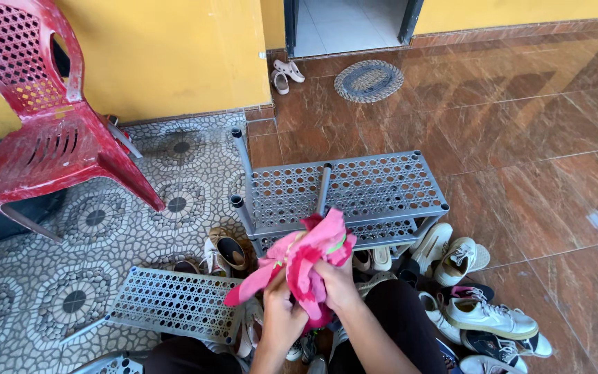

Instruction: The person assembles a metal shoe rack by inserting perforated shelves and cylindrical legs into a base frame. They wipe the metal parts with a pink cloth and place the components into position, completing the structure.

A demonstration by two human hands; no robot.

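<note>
Both my hands grip a bunched pink and red cloth [306,253] low in the middle of the head view. My left hand [279,305] holds its lower left part, my right hand [337,280] its right side. The cloth hangs just in front of a grey perforated plastic shoe rack [354,185] that stands on the floor with upright grey tubes. A loose grey perforated shelf panel [174,303] lies flat to the left of my hands.
A pile of shoes and sneakers [479,312] lies around and under the rack, mostly at the right. A red plastic chair [43,131] stands at the upper left by the yellow wall. A round mat [368,79] and pale sandals [284,75] lie near the doorway.
</note>
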